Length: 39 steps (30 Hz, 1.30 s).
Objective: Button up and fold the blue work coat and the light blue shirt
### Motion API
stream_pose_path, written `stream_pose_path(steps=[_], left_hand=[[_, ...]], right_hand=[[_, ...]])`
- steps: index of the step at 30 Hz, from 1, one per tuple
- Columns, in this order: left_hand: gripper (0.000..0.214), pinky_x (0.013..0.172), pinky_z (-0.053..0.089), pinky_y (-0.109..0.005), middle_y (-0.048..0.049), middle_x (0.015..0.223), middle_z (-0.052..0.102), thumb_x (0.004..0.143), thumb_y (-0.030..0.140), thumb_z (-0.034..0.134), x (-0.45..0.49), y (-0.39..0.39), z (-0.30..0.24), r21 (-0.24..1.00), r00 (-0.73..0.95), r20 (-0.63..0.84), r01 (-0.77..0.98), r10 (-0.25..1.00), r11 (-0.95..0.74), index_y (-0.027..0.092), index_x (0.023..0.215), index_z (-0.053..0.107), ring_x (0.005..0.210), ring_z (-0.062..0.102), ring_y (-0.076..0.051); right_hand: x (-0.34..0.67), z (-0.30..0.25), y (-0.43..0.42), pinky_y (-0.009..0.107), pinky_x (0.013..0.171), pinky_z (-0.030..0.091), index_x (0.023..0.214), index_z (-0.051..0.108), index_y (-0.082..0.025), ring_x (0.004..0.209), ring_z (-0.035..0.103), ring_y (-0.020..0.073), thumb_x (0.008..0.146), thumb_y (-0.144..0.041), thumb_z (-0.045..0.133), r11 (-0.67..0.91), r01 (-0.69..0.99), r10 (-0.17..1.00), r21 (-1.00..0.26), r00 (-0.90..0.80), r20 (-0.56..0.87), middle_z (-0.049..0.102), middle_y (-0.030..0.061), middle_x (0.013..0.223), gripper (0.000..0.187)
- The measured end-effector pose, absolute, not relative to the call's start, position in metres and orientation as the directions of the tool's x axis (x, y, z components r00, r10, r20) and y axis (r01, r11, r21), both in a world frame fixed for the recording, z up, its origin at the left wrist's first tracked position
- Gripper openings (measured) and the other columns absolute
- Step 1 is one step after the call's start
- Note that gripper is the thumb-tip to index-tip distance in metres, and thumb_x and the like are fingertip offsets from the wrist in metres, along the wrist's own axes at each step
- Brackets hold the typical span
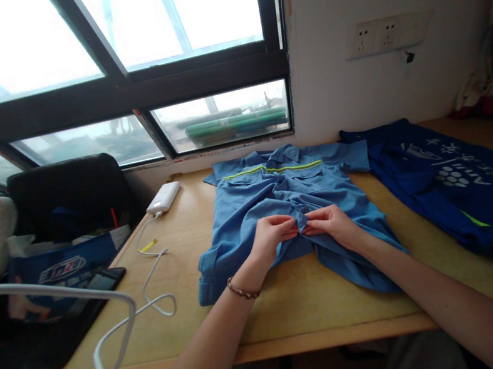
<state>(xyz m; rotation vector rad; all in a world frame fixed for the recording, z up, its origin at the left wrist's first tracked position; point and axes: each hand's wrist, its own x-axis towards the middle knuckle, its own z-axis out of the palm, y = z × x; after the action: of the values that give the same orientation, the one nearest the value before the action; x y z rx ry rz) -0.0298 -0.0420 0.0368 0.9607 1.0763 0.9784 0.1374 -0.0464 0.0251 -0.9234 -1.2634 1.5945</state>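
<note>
A light blue short-sleeved shirt (250, 203) with yellow piping across the chest lies front side up on the wooden table (197, 339). Its collar points toward the window. At the front placket, near the lower hem, my left hand (274, 235) pinches the fabric between thumb and fingers. Close beside it, my right hand (333, 226) pinches the opposite edge of the same placket. The cloth is lifted slightly between the fingertips, and any button there is too small or covered to make out.
On the right lies a dark blue garment (429, 190) with white print. A white power bank (163, 198) with a white cable (153, 303) sits at the left, the cable looping toward me. A black phone (105, 279) rests by the left edge, near a blue bag (65, 267).
</note>
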Motion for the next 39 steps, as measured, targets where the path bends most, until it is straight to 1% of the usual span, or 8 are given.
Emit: stream_pose_path(steps=[8, 11, 14, 18, 22, 33, 36, 39], left_hand=[[0.037, 0.059, 0.051, -0.026, -0.0050, 0.059, 0.062, 0.062, 0.044, 0.070, -0.023, -0.043, 0.037, 0.974, 0.151, -0.199, -0.075, 0.968, 0.212, 0.009, 0.068, 0.061, 0.057, 0.061, -0.014], [0.033, 0.056, 0.051, -0.024, -0.0035, 0.060, 0.061, 0.057, 0.036, 0.075, -0.019, -0.045, 0.035, 0.979, 0.132, -0.190, -0.043, 0.973, 0.197, 0.009, 0.068, 0.058, 0.057, 0.059, -0.013], [0.029, 0.055, 0.051, -0.024, -0.0019, 0.060, 0.059, 0.058, 0.025, 0.075, -0.017, -0.047, 0.031, 0.971, 0.129, -0.211, -0.090, 0.969, 0.223, 0.011, 0.074, 0.055, 0.057, 0.060, -0.013], [0.028, 0.056, 0.051, -0.025, -0.0005, 0.062, 0.057, 0.061, 0.015, 0.071, -0.018, -0.049, 0.026, 0.934, 0.134, -0.264, -0.212, 0.955, 0.288, 0.014, 0.079, 0.050, 0.056, 0.059, -0.012], [0.028, 0.054, 0.047, -0.022, 0.0002, 0.063, 0.055, 0.061, 0.010, 0.067, -0.018, -0.049, 0.023, 0.917, 0.102, -0.292, -0.253, 0.951, 0.309, 0.015, 0.081, 0.048, 0.055, 0.057, -0.010], [0.034, 0.049, 0.036, -0.017, 0.0062, 0.053, 0.049, 0.055, 0.010, 0.066, -0.013, -0.046, 0.014, 0.915, 0.059, -0.179, -0.357, 0.982, 0.188, 0.016, 0.080, 0.044, 0.046, 0.048, -0.006], [0.036, 0.049, 0.035, -0.017, 0.0058, 0.057, 0.050, 0.053, 0.010, 0.066, -0.013, -0.045, 0.014, 0.911, 0.047, -0.166, -0.374, 0.985, 0.171, 0.016, 0.082, 0.044, 0.046, 0.047, -0.005], [0.039, 0.049, 0.035, -0.018, 0.0053, 0.061, 0.052, 0.052, 0.010, 0.065, -0.014, -0.045, 0.015, 0.906, 0.036, -0.174, -0.385, 0.984, 0.174, 0.017, 0.084, 0.044, 0.047, 0.047, -0.005]], right_hand=[[0.132, 0.018, -0.048, 0.032, 0.060, 0.053, 0.084, 0.066, -0.014, 0.061, 0.064, 0.0186, 0.064, -0.039, 0.068, -0.016, -0.055, 0.963, -0.998, -0.271, -0.001, 0.067, 0.0049, 0.069, 0.033], [0.130, 0.012, -0.050, 0.026, 0.050, 0.047, 0.083, 0.063, -0.017, 0.050, 0.059, 0.0145, 0.070, -0.036, 0.063, 0.177, 0.192, 0.969, -0.965, -0.207, 0.136, 0.062, 0.0001, 0.057, 0.022], [0.129, 0.011, -0.054, 0.023, 0.049, 0.040, 0.079, 0.060, -0.019, 0.047, 0.054, 0.0119, 0.073, -0.028, 0.061, 0.347, 0.457, 0.938, -0.819, -0.174, 0.300, 0.057, -0.0037, 0.051, 0.011], [0.128, 0.011, -0.057, 0.021, 0.049, 0.036, 0.080, 0.055, -0.019, 0.048, 0.051, 0.0108, 0.073, -0.023, 0.060, 0.418, 0.598, 0.903, -0.683, -0.192, 0.385, 0.055, -0.0051, 0.052, 0.008], [0.127, 0.010, -0.058, 0.022, 0.050, 0.035, 0.081, 0.055, -0.019, 0.048, 0.050, 0.0105, 0.074, -0.025, 0.060, 0.452, 0.618, 0.885, -0.643, -0.220, 0.410, 0.054, -0.0054, 0.052, 0.011], [0.124, 0.013, -0.058, 0.021, 0.049, 0.035, 0.093, 0.059, -0.020, 0.049, 0.046, 0.0093, 0.076, -0.026, 0.060, 0.435, 0.446, 0.899, -0.782, -0.173, 0.401, 0.050, -0.0063, 0.055, 0.019], [0.123, 0.016, -0.058, 0.022, 0.052, 0.038, 0.093, 0.062, -0.021, 0.055, 0.048, 0.0102, 0.075, -0.026, 0.061, 0.465, 0.427, 0.881, -0.775, -0.144, 0.450, 0.052, -0.0034, 0.064, 0.020], [0.122, 0.019, -0.059, 0.025, 0.064, 0.044, 0.092, 0.066, -0.023, 0.073, 0.053, 0.0139, 0.073, -0.026, 0.063, 0.510, 0.431, 0.848, -0.744, -0.107, 0.519, 0.055, 0.0012, 0.082, 0.020]])
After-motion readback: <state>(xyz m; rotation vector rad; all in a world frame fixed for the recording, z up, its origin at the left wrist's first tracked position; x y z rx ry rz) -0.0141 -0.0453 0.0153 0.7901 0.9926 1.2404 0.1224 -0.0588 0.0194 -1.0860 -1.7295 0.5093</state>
